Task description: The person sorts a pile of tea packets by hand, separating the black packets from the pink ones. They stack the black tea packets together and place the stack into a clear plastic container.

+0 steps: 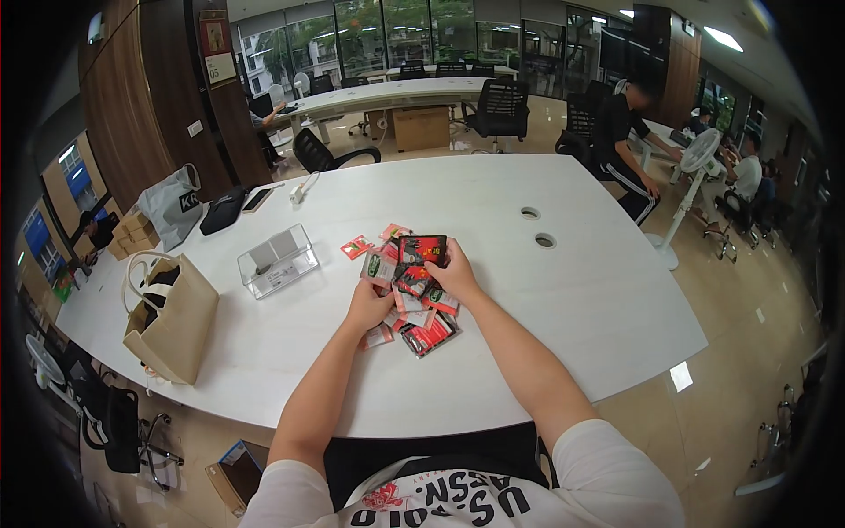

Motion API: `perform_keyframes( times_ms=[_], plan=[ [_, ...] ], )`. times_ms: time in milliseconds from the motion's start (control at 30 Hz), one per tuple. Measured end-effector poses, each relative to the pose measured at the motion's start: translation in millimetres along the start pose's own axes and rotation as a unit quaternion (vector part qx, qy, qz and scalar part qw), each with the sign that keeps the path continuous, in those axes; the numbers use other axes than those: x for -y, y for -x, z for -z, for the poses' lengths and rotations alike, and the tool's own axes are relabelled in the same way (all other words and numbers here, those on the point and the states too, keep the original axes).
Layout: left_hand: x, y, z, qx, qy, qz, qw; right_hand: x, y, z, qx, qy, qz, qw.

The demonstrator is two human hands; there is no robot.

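At mid-frame, above the loose pile of sachets (429,333) on the white counter (572,299), the right hand (453,275) pinches a dark sachet (422,250) upright. The left hand (370,308) holds fanned sachets (381,269). With so slack a grip, glossy packs could slip and scatter toward the clear box (277,260).

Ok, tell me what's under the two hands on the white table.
A loose pile of small red and dark packets on the table. The left hand and right hand cover its middle; those packets are hidden.
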State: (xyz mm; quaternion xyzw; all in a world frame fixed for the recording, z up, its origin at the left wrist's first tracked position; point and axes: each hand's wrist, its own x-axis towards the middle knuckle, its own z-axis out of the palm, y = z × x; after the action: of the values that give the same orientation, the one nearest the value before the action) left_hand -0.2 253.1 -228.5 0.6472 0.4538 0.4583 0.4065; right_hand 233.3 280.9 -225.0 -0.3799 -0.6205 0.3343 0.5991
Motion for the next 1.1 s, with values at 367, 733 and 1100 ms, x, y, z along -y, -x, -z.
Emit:
perform_keyframes(
  times_ms=[367,733,1100],
  plan=[
    [-6,9,20,-0.151,0.109,-0.054,0.981,-9,-9,9,0.001,-0.045,-0.056,0.997],
    [-17,14,23,-0.245,0.062,-0.085,0.964,19,4,6,0.090,0.191,-0.011,0.977],
    [-21,9,24,-0.205,0.318,-0.059,0.924,21,1,-3,0.039,0.235,0.127,0.963]
  ],
)
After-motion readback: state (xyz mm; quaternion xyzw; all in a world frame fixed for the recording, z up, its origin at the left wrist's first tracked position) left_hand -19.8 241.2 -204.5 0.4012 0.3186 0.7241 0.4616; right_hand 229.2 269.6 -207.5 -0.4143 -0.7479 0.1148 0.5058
